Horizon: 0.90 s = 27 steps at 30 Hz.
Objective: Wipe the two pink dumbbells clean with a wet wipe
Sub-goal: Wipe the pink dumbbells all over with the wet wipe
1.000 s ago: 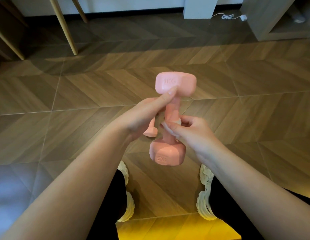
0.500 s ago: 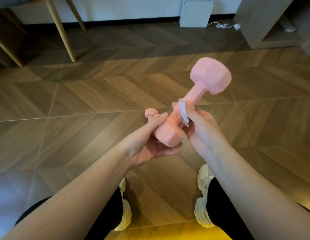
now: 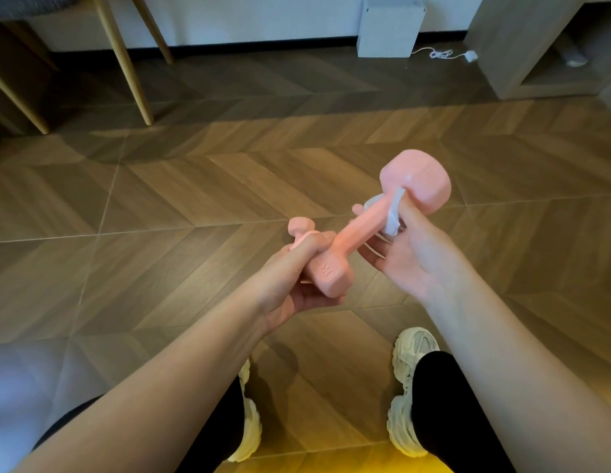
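My left grip point(image 3: 297, 274) clamps 1 dumbbell point(image 3: 362, 230) head; right grip point(image 3: 410, 247) pinches the wipe point(image 3: 393, 216) around the handle. Wet handle could slip free.

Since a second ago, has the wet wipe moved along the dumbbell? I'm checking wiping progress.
Yes. The wet wipe in the right hand has slid up the dumbbell handle, from near the lower head to against the upper head.

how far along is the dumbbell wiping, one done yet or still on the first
Nothing can be called finished from this view. In hand: the left hand grips the lower head of the held dumbbell, while the right hand presses the wet wipe around the handle just below the upper head. Left: the second dumbbell, lying on the floor behind the left fingers; whether it was wiped is unclear.
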Available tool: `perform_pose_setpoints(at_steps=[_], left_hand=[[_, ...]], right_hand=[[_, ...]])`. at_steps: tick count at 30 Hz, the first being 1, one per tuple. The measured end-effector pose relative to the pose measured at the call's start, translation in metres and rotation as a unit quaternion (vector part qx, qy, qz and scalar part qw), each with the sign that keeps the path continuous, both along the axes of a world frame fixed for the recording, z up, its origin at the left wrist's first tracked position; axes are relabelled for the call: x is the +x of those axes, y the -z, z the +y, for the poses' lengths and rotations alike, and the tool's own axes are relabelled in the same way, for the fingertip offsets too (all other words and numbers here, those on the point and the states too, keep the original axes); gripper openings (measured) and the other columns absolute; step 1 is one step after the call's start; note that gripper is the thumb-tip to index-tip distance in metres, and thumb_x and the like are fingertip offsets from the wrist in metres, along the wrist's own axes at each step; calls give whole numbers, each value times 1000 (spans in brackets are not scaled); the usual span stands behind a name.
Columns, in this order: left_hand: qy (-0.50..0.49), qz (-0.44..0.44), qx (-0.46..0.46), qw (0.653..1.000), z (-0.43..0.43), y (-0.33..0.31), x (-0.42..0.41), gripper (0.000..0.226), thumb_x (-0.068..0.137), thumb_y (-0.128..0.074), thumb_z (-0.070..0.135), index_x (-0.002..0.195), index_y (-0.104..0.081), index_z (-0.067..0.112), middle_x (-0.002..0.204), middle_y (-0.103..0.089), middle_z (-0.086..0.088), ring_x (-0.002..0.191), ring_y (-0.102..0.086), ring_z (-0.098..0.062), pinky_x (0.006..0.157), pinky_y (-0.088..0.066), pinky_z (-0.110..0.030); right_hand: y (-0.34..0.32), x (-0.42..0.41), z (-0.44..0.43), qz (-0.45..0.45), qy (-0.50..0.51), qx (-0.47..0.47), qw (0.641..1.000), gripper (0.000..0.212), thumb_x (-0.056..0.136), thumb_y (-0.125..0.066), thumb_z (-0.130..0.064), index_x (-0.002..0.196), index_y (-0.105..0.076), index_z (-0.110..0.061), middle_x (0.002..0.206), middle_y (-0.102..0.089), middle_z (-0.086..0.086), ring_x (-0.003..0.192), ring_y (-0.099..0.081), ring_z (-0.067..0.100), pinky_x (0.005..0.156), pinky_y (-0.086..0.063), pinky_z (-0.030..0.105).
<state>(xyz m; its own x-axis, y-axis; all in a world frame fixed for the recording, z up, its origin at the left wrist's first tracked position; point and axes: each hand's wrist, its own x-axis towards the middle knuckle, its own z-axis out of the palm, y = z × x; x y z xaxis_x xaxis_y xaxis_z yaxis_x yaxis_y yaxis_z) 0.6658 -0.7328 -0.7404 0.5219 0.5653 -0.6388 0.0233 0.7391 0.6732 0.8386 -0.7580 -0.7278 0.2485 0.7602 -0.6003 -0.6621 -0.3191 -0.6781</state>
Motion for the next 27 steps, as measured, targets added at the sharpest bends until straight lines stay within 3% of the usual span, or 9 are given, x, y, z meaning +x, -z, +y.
perform_pose_setpoints(at_steps=[3, 6, 10, 14, 18, 21, 23, 25, 27], left_hand=[[-12, 6, -8, 1000, 3, -1, 1, 65, 72, -66, 41, 130, -58, 13, 99, -56, -16, 78, -61, -27, 73, -60, -43], [-22, -13, -15, 1000, 6, -3, 0, 59, 72, -68, 41, 124, -61, 15, 101, -57, -18, 82, -60, -32, 75, -58, -44], [-6, -34, -14, 999, 7, -5, -4, 58, 73, -68, 41, 124, -61, 15, 104, -56, -20, 86, -59, -35, 75, -57, -44], [28, -17, 16, 999, 2, -2, -5, 53, 76, -63, 43, 121, -59, 15, 101, -55, -15, 85, -61, -28, 77, -58, -43], [54, 5, 100, 994, 1, 3, -2, 61, 78, -64, 44, 128, -52, 10, 103, -55, -9, 88, -59, -21, 86, -57, -47], [42, 33, 179, 982, 2, 3, 2, 77, 64, -74, 50, 126, -50, 12, 106, -57, -7, 88, -61, -16, 78, -58, -35], [18, 87, 279, 956, 1, 5, 3, 70, 57, -76, 52, 116, -48, 27, 114, -62, 0, 90, -65, -9, 73, -58, -27], [24, 148, 388, 910, 0, 7, 1, 66, 58, -77, 54, 112, -43, 39, 115, -60, 8, 98, -64, -11, 76, -58, -32], [36, 160, 420, 893, -1, 8, 0, 64, 61, -78, 54, 112, -41, 44, 114, -58, 11, 100, -63, -14, 79, -58, -39]], right_hand=[[-1, -1, -3, -5, -16, 18, 1000, 21, 102, -49, -24, 114, -61, -11, 124, -69, 11, 100, -68, 22, 98, -51, 42], [-1, -2, -6, 9, -36, 66, 997, 23, 101, -43, -16, 112, -62, -14, 124, -68, 5, 110, -62, 20, 101, -43, 42], [-1, -1, -6, -35, -68, 83, 994, 20, 103, -45, -16, 108, -64, -20, 127, -68, 0, 115, -61, 16, 109, -37, 47], [3, -2, -6, -25, -39, 47, 998, 14, 102, -53, -24, 110, -64, -24, 114, -75, 0, 110, -66, 18, 108, -41, 49], [0, 4, -3, 57, 77, 36, 995, 29, 96, -60, -28, 122, -62, -15, 100, -77, 1, 94, -71, 15, 99, -49, 43], [-2, 6, -3, 90, 101, 36, 990, 30, 92, -64, -29, 120, -62, -17, 101, -77, -1, 93, -71, 14, 92, -51, 41], [-1, 5, -3, 111, 119, 21, 986, 27, 91, -65, -29, 116, -63, -16, 101, -77, -2, 96, -70, 16, 87, -51, 41], [0, 4, -4, 139, 138, 9, 981, 23, 92, -65, -29, 112, -64, -16, 101, -78, -1, 103, -68, 18, 88, -50, 42], [0, 2, -5, 152, 152, 17, 976, 23, 93, -65, -28, 113, -64, -17, 102, -77, -2, 109, -66, 17, 90, -48, 43]])
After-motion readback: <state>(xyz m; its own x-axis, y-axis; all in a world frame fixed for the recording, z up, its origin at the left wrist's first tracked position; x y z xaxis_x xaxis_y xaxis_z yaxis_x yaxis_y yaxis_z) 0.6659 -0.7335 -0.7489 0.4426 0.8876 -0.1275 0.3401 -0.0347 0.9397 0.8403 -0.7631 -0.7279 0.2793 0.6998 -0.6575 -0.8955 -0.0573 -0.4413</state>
